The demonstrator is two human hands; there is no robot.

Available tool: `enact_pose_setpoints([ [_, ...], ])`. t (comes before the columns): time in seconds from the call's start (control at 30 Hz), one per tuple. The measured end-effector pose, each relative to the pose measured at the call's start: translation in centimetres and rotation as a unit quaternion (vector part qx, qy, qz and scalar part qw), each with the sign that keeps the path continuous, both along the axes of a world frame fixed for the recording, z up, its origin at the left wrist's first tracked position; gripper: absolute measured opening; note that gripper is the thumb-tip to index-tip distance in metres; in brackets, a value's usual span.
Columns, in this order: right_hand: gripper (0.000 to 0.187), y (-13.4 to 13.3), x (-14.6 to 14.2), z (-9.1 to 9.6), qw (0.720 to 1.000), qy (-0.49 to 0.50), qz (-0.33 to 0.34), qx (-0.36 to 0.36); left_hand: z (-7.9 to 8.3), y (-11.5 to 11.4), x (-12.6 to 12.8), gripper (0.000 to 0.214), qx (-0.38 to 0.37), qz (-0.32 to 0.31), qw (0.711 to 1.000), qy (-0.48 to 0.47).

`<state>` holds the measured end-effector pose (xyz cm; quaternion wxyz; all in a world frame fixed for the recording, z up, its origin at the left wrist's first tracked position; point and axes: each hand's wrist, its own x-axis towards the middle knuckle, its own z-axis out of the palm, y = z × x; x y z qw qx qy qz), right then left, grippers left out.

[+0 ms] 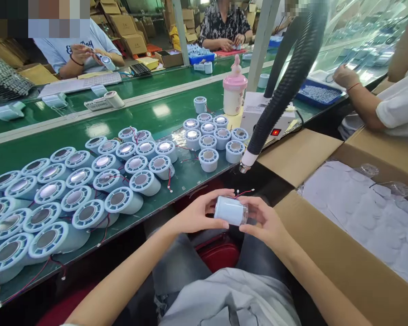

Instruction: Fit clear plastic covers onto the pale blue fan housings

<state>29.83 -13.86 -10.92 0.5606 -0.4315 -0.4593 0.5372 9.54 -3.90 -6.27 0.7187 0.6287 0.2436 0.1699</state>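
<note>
Both hands hold one small white cylindrical part (230, 210) with a thin red wire, just above my lap and below the table edge. My left hand (199, 213) grips its left end with fingers curled round it. My right hand (263, 219) pinches the right end. On the green table (163, 113) lie several identical white round parts (88, 181) on their sides in rows, and several more (211, 136) stand upright farther right.
A black ribbed hose (285, 86) hangs down to a nozzle near the table edge. An open cardboard box (343, 217) lined with white paper sits to my right. A pink-lidded bottle (234, 90) stands behind. Other people work across the table and at right.
</note>
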Motion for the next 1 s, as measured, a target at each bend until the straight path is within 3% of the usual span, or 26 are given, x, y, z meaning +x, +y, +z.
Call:
enact_pose_setpoints([
  [0.13,0.045,-2.3,0.7,1.7,0.973,-0.207,0.063,0.081,0.7,-2.8,-1.5,0.072,0.071,-0.003,0.997,0.015],
  [0.23,0.045,-3.3,0.6,2.7,0.955,-0.265,0.083,0.106,0.8,-3.9,-2.2,0.076,0.14,0.004,0.99,0.0],
  [0.37,0.049,-4.0,0.0,3.8,0.972,-0.21,0.1,0.038,1.1,-4.4,-2.9,0.078,0.215,-0.005,0.976,-0.032],
  [0.57,0.046,-4.2,-0.3,4.9,0.984,-0.088,0.139,-0.073,1.7,-4.6,-3.4,0.081,0.252,-0.019,0.967,-0.033],
  [0.77,0.041,-4.0,-1.1,5.5,0.972,0.021,0.141,-0.186,1.6,-4.9,-3.6,0.083,0.267,-0.026,0.963,-0.038],
  [1.0,0.041,-3.8,-1.8,5.1,0.958,0.069,0.13,-0.245,1.6,-5.0,-3.8,0.084,0.278,-0.028,0.959,-0.054],
])
